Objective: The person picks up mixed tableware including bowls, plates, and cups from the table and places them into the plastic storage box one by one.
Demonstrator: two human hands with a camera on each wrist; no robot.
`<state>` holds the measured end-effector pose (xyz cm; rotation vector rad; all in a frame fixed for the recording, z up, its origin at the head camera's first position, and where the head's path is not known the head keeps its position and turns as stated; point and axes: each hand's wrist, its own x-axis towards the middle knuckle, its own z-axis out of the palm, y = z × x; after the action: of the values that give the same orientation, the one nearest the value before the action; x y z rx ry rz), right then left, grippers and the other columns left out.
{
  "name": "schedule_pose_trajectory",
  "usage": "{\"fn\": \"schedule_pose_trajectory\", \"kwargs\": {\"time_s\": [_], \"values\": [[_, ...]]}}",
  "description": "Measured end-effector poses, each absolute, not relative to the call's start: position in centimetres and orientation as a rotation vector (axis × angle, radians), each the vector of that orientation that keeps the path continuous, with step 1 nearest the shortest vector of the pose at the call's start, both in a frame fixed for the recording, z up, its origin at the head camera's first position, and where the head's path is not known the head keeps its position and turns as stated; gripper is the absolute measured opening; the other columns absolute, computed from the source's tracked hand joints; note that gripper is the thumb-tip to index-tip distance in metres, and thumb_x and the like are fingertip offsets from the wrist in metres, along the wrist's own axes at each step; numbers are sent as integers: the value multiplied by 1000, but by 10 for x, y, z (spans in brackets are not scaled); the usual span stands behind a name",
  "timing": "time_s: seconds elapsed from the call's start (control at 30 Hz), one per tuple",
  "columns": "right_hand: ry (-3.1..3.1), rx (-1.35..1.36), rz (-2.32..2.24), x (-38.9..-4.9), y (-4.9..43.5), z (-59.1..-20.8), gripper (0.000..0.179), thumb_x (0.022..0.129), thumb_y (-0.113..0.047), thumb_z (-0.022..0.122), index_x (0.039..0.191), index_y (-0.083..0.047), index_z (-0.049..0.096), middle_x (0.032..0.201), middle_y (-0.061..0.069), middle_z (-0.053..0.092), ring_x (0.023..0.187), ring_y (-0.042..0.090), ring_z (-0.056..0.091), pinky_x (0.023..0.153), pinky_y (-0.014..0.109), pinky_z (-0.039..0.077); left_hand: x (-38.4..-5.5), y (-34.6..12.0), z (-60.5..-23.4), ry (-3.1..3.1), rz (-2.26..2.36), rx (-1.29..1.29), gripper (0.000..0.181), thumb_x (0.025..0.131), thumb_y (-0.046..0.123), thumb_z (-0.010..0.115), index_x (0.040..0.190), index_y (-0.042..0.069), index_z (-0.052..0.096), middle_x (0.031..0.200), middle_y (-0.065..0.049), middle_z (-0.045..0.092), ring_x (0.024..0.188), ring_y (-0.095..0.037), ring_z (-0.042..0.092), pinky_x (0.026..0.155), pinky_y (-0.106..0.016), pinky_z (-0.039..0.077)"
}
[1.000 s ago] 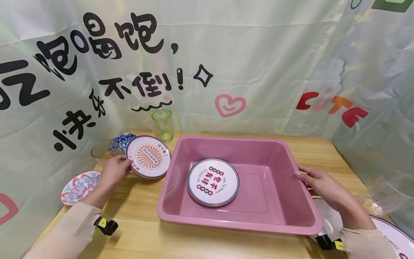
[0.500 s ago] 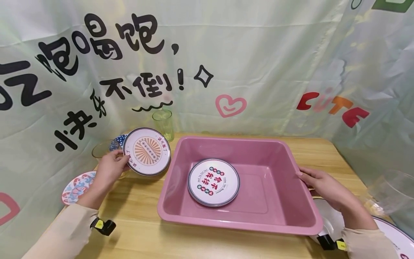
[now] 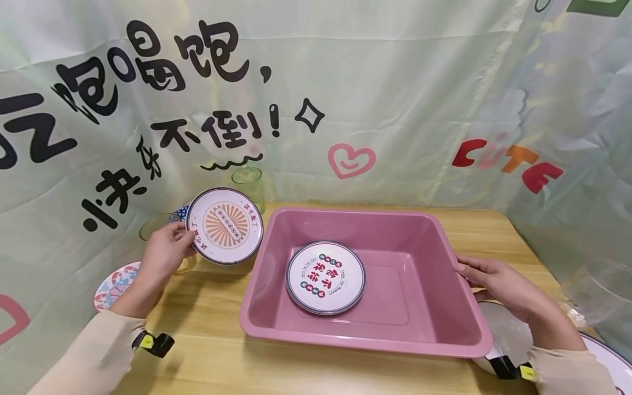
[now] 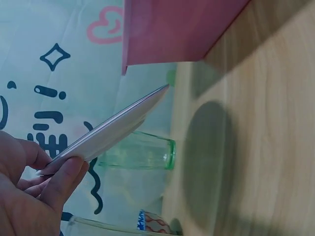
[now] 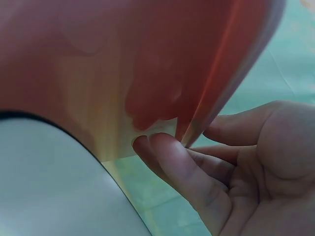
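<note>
In the head view my left hand (image 3: 170, 247) pinches the left edge of a round white plate (image 3: 226, 226) with an orange ray print. The left wrist view shows this plate (image 4: 110, 130) tilted above the table, its shadow below. A pink plastic basin (image 3: 385, 230) stands right of it. Inside the basin, towards the left, lies a white dark-rimmed plate (image 3: 326, 278) with red lettering; whether others lie beneath it I cannot tell. My right hand (image 3: 503, 285) grips the basin's right rim, thumb and fingers (image 5: 172, 162) on either side of it in the right wrist view.
A green glass (image 3: 253, 186) stands behind the held plate. A clear glass (image 3: 152, 227), a blue-patterned dish (image 3: 180, 213) and a red-and-blue patterned plate (image 3: 116, 281) are at left. Right of the basin are a white bowl (image 3: 501, 323), a clear glass (image 3: 604, 288) and a large plate (image 3: 609, 362).
My left hand has raised the ray-print plate slightly, so it covers more of the green glass and blue-patterned dish. The right hand stays at the basin's rim, and the basin has not moved.
</note>
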<state>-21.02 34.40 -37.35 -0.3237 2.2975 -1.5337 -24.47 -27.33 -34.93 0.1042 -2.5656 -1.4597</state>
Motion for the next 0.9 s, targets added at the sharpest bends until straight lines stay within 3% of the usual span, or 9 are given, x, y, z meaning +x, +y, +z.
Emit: {"fn": "schedule_pose_trajectory", "kwargs": {"time_s": [0.7,0.77,0.9], "values": [[2308,-326,-1560,-209,343,-376,59,106,-24,44,146,16,25,117,3,67,98,14,67,76,40,59,-240,-271,-316,-2477,-1415,43,38,102,14,50,129,-12,51,112,-31,64,74,1,66,71,-22,57],[2308,-326,-1560,-209,343,-376,60,106,-24,44,146,16,25,117,2,67,97,14,67,76,40,59,-240,-269,-313,-2467,-1428,35,38,102,14,49,130,-11,51,109,-28,66,75,0,67,73,-24,57],[2300,-337,-1565,-210,343,-377,59,106,-23,44,145,16,25,117,2,67,97,15,67,75,40,59,-241,-264,-306,-2426,-1521,18,37,101,13,49,130,-10,50,94,-9,72,74,-5,69,74,-28,58]]}}
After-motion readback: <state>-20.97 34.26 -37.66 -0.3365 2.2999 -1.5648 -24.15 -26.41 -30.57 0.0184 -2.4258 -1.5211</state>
